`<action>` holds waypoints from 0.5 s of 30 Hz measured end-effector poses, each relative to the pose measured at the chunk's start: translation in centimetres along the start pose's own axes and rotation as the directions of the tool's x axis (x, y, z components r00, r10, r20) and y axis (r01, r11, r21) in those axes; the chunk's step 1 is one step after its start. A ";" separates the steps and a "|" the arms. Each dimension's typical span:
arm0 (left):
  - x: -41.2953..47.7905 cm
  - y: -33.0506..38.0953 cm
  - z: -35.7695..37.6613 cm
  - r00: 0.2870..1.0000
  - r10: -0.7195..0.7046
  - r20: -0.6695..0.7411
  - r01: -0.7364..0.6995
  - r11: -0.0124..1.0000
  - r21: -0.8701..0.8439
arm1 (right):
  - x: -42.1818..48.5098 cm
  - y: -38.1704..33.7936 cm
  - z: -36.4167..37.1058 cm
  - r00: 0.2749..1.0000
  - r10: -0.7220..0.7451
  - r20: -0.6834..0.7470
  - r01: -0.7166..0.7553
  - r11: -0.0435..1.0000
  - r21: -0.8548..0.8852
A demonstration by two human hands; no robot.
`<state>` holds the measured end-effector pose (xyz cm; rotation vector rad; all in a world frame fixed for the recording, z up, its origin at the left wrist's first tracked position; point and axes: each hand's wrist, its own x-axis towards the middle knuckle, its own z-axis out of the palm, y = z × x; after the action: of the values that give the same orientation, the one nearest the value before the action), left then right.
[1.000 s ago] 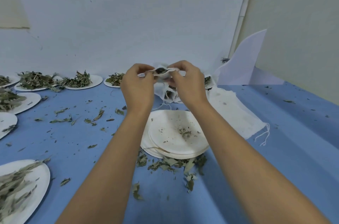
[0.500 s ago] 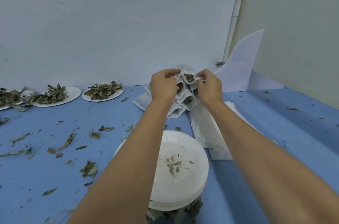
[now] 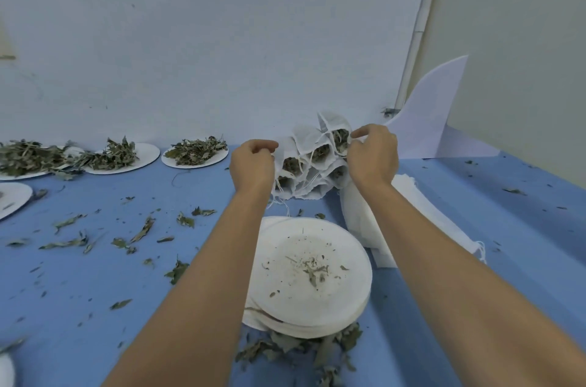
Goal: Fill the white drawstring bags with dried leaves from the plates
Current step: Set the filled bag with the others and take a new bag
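- Our right hand (image 3: pixel 374 158) is at the top of the heap of small white drawstring cloth bags (image 3: pixel 309 161). The thumb and fingers (image 3: pixel 360 133) are pinching the mouth of the topmost bag (image 3: pixel 333 123), and you can see green stuff in that mouth.
- Our left hand (image 3: pixel 252 166) has its fingers curled up tight against the left edge of the same heap. Honestly, we can't tell if they've got cloth or string in them or are just touching it.
- So the heap sits right between the two sets of fingers, with the bags on their sides and their mouths facing us.
- Just below the right fingers, under that wrist, there's a flat pile of empty white cloth bags (image 3: pixel 361 222) on the blue surface (image 3: pixel 79 275).
- Closer to us than both sets of fingers, between our forearms, is a stack of round white paper plates (image 3: pixel 348 291) with only crumbs on top.
- Well off to the left of the left fingers, piles of dried green leaves (image 3: pixel 196 150) sit on round white plates (image 3: pixel 152 153) along the wall.
- Loose leaf bits (image 3: pixel 142 228) are scattered below and left of the left fingers.
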<state>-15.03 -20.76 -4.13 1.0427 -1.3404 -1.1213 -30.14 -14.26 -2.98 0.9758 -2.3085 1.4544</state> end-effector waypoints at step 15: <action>8.4 -5.5 -12.3 0.915 -0.368 -0.166 0.347 0.927 -0.143 | -3.4 -12.4 11.4 0.697 0.034 0.716 -0.322 0.908 0.270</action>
<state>-3.39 -30.83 -7.88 1.3126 -0.9451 -1.3114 -17.95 -26.25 -1.37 1.7078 -2.7407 1.9134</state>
